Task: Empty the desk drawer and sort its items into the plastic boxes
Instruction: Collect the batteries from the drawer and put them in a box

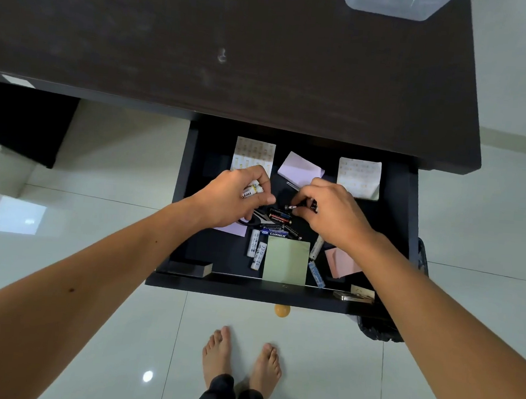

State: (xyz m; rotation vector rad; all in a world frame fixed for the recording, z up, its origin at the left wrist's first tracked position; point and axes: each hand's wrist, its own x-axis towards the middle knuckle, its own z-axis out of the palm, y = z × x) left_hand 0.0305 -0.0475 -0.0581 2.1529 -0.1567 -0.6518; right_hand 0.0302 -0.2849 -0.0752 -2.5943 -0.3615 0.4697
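The dark desk drawer point(248, 288) is pulled out under the desk. Both hands reach into it. My left hand point(227, 196) grips white batteries point(251, 190) in its curled fingers. My right hand point(333, 211) pinches a dark battery point(295, 207) at its fingertips, with another dark one tucked in its fingers. Several loose batteries point(276, 228) lie in the drawer's middle, over black scissors point(258, 218). Around them lie a green note pad point(286, 259), a pink pad point(343, 264), a lilac pad point(300, 169) and two patterned sheets point(358, 177). A clear plastic box point(393, 1) stands at the desk's far right.
The dark desk top point(236, 46) spreads above the drawer. A small dark block point(191, 268) sits in the drawer's front left corner, flat metal pieces point(354, 296) at its front right. An orange knob point(282, 310) sticks out below. My bare feet point(241, 361) stand on the glossy tiled floor.
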